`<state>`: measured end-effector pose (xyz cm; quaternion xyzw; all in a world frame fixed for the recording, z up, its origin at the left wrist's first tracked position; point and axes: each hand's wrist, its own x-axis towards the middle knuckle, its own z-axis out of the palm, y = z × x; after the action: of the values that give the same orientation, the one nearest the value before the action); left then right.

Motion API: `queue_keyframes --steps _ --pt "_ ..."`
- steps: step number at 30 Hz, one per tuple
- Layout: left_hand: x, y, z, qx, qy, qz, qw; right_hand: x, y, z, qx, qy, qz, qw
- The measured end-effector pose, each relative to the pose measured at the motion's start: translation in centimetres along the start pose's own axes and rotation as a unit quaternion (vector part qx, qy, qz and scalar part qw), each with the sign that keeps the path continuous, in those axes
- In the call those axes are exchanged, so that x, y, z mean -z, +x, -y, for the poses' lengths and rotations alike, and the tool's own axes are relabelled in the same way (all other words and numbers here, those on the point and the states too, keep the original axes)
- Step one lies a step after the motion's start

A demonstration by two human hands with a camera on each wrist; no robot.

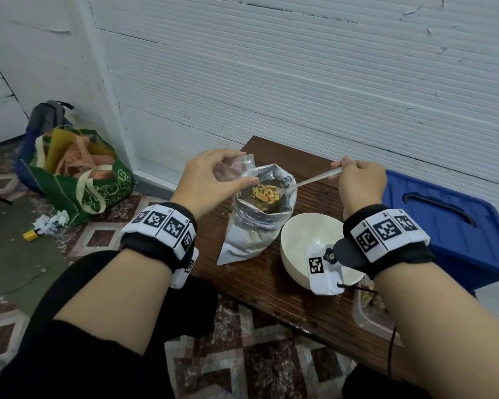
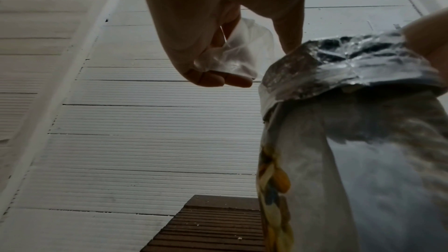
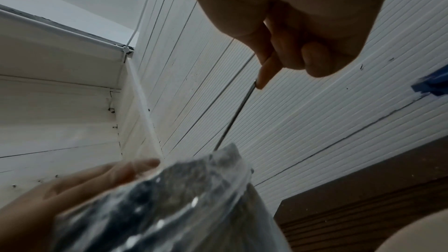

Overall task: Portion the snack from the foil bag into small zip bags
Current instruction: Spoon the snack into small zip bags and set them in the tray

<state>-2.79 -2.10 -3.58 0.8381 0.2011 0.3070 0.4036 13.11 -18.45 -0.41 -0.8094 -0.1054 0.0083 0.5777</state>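
An open silver foil bag (image 1: pixel 257 226) stands on the brown slatted bench (image 1: pixel 271 283), with yellow snack pieces (image 1: pixel 265 192) showing in its mouth. My left hand (image 1: pixel 228 180) pinches a small clear zip bag (image 1: pixel 242 165) just left of and above that mouth. My right hand (image 1: pixel 355 171) grips the handle of a metal spoon (image 1: pixel 314 180), whose bowl end dips into the foil bag among the snack. In the left wrist view my fingers (image 2: pixel 218 79) curl round the crumpled zip bag (image 2: pixel 240 55) beside the foil bag (image 2: pixel 351 122). The right wrist view shows the spoon handle (image 3: pixel 237 114) running down into the foil bag (image 3: pixel 181 198).
A white bowl (image 1: pixel 303 240) sits on the bench right of the foil bag. A clear tub (image 1: pixel 369 312) with snack lies at the bench's near right, partly behind my arm. A blue plastic bin (image 1: pixel 444 220) stands to the right, a green tote (image 1: pixel 78 185) on the floor left.
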Motion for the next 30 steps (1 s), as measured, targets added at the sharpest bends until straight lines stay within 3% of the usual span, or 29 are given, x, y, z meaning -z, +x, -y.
queue_keyframes --steps 5,10,23,30 --pt "0.1 0.1 0.1 0.009 0.009 0.001 1.0 1.3 1.7 1.3 -0.005 0.03 -0.025 0.999" --pt "-0.3 0.3 -0.3 0.001 0.009 0.024 1.0 1.6 2.6 2.5 0.035 0.01 -0.037 0.999" --pt "-1.7 1.3 -1.1 -0.017 0.022 0.06 0.998 0.2 2.4 3.8 0.051 0.003 0.016 0.999" --pt "-2.3 1.3 -1.2 -0.009 -0.002 0.049 0.999 -0.7 2.0 4.0 0.076 0.008 0.045 0.996"
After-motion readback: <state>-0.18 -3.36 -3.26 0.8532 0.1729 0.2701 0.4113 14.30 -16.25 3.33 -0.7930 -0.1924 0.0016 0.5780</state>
